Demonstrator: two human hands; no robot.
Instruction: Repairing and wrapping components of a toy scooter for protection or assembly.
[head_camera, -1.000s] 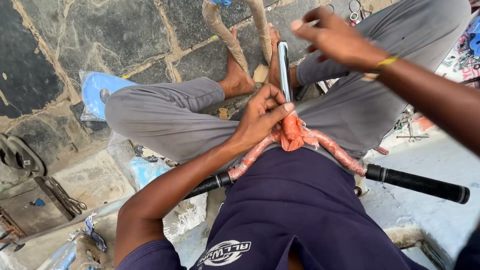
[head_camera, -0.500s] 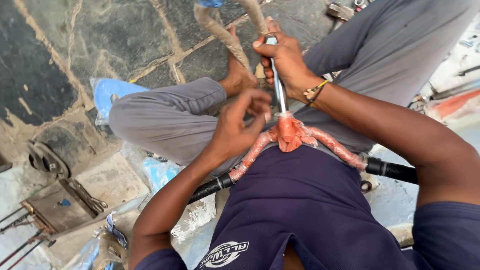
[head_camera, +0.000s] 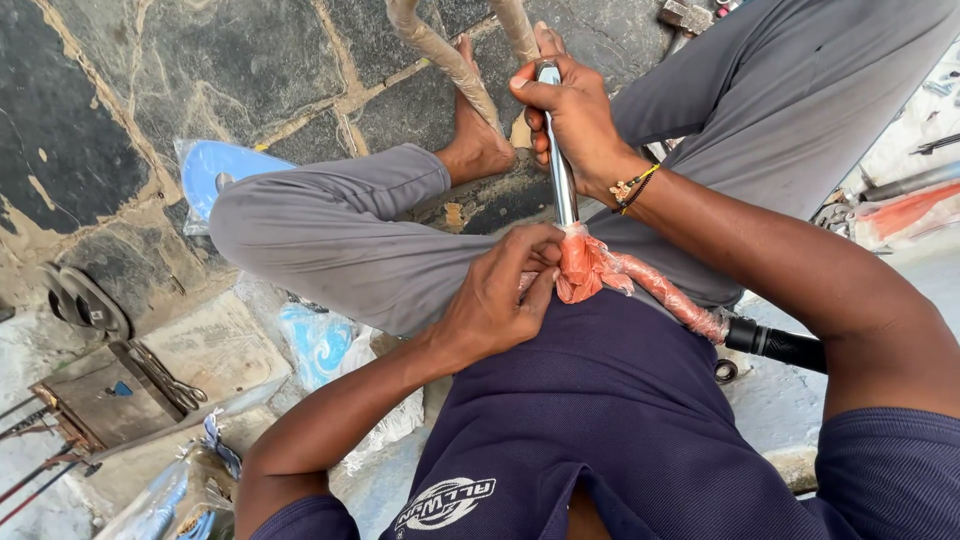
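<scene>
Looking down from the head camera, the person sits cross-legged on a stone floor (head_camera: 120, 90). The right hand (head_camera: 575, 120) is clenched around the top of a chrome stem (head_camera: 562, 180) that stands upright over the lap. The left hand (head_camera: 500, 295) pinches the orange plastic wrapping (head_camera: 585, 268) at the stem's base, where a wrapped handlebar (head_camera: 680, 305) runs right to a black grip (head_camera: 785, 345).
</scene>
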